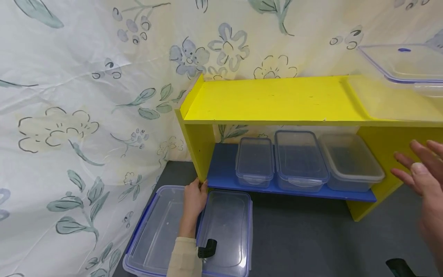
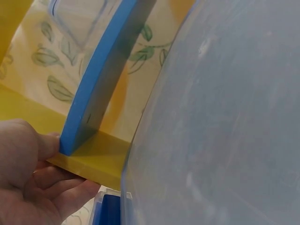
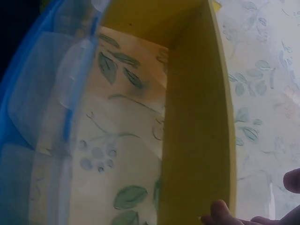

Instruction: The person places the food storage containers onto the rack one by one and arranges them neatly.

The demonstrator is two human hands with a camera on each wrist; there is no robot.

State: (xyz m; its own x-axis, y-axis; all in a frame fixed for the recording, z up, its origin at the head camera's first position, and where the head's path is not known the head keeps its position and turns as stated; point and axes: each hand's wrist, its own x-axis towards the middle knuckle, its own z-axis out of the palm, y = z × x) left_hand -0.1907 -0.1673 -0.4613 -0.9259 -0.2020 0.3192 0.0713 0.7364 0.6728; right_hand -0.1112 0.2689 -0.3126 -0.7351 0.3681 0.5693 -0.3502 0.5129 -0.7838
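Observation:
A yellow shelf unit [image 1: 270, 100] with a blue lower board [image 1: 223, 165] stands before the wall. My left hand [image 1: 195, 196] grips the lower front edge of its left side panel. In the left wrist view, the thumb of that hand [image 2: 28, 173] lies beside the blue board's end, the fingers against the panel's outer side. My right hand [image 1: 427, 173] is raised near the right panel, fingers extended and holding nothing. In the right wrist view its fingertips [image 3: 219, 213] appear beside a yellow board's edge; whether they touch is unclear.
On the blue board stand three lidded clear containers [image 1: 255, 161]. Another clear container [image 1: 405, 65] sits on the top right. Two larger lidded boxes, one left [image 1: 155, 231] and one right [image 1: 230, 219], flank my left forearm on the dark table [image 1: 294, 238]. Floral cloth [image 1: 86, 134] hangs behind.

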